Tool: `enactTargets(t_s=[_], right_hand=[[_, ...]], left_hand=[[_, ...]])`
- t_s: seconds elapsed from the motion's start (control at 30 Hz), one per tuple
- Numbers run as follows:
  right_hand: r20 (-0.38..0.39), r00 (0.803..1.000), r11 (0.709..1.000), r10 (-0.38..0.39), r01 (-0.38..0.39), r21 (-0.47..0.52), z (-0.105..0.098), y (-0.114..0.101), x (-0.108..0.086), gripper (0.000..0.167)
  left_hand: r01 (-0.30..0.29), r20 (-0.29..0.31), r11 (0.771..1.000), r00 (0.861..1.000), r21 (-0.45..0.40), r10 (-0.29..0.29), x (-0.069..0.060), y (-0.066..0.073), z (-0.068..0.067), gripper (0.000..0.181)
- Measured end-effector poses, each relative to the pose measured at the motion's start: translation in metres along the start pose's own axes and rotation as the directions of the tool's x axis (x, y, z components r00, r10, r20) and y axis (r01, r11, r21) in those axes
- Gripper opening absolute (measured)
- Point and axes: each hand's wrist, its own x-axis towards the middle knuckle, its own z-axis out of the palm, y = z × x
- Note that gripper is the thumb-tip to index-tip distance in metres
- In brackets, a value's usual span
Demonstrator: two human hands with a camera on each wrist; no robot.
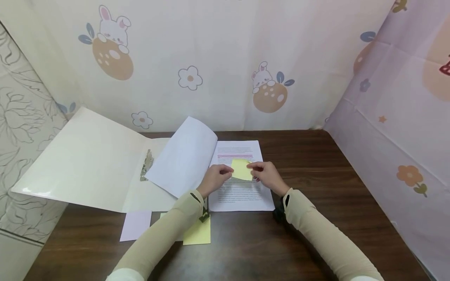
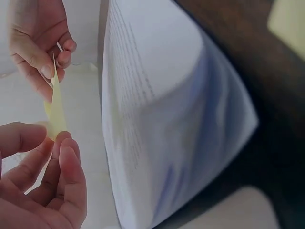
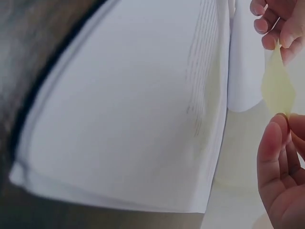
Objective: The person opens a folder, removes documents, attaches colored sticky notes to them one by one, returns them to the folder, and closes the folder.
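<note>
Between both hands a yellow sticky note [image 1: 241, 169] is held above a printed page [image 1: 242, 195] that has a pink highlighted line near its top. My left hand [image 1: 215, 177] pinches the note's left edge between thumb and fingers. The opposite edge is pinched by my right hand [image 1: 268, 175]. Both wrist views show the sticky note [image 2: 56, 112] [image 3: 278, 86] nearly edge-on, stretched from one hand to the other. In the right wrist view something thin and white shows by the fingers of neither hand clearly enough to name.
An open white binder [image 1: 88, 160] with a metal clip [image 1: 147, 166] stands at the left. A turned-over sheet [image 1: 186, 156] curls up beside the printed page. Near the front lie a lilac note pad [image 1: 136, 225] and a yellow note pad [image 1: 197, 232], partly under the left sleeve.
</note>
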Motion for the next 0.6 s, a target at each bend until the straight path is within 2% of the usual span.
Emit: enactTargets(t_s=[0.2, 0.43, 0.6], right_hand=[[0.037, 0.999, 1.0, 0.011, -0.01, -0.026, -0.003, 0.005, 0.009, 0.025], [0.113, 0.994, 0.999, 0.008, -0.003, -0.038, -0.006, 0.011, 0.019, 0.025], [0.155, 0.987, 0.997, 0.037, -0.025, -0.079, -0.003, 0.018, 0.022, 0.026]], left_hand=[[0.004, 0.0, 0.999, 1.0, 0.053, -0.004, 0.006, -0.001, 0.002, 0.017], [0.027, 0.109, 0.989, 0.993, 0.143, -0.043, 0.011, -0.002, 0.004, 0.023], [0.036, 0.146, 0.98, 0.987, 0.196, -0.066, 0.016, -0.003, 0.006, 0.024]])
